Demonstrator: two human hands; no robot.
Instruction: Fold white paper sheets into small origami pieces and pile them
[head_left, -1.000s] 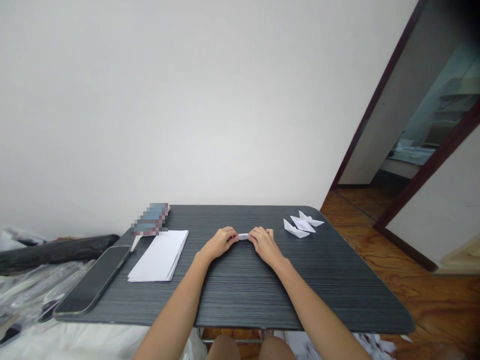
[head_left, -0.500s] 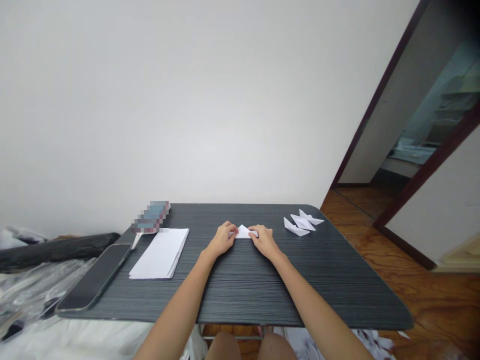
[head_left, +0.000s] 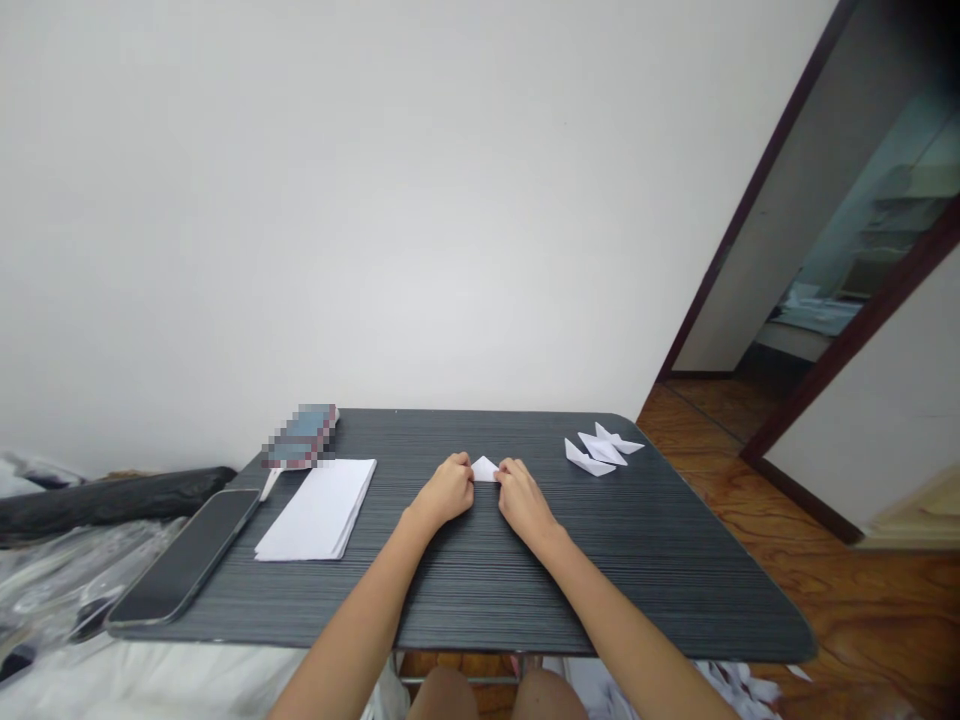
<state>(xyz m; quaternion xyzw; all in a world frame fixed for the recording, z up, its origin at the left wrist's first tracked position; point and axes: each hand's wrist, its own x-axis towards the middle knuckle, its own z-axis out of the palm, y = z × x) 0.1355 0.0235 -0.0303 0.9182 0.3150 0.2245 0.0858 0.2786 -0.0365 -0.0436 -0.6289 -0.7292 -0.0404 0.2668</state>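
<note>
A small folded sheet of white paper [head_left: 485, 470] lies at the middle of the dark table, its peak pointing toward the wall. My left hand [head_left: 451, 487] pinches its left end, with the fingers curled. On the opposite end, the fingers of my right hand [head_left: 519, 490] are closed over the paper. Both hands cover the paper's outer ends, so only its triangular middle shows. To the right of my right hand lie several folded paper boats [head_left: 602, 449], close together.
A stack of white paper sheets [head_left: 319, 510] lies on the left of the table [head_left: 480, 590], beside a dark phone [head_left: 187, 560]. Behind the stack is a blurred-out packet [head_left: 304, 437]. A white wall [head_left: 465, 220] stands behind the table; paper scraps [head_left: 739, 688] lie below right.
Both hands have closed in more tightly at the paper's ends, fingers more curled, and less of the paper shows between them. The boats and stack stay in place on the table.
</note>
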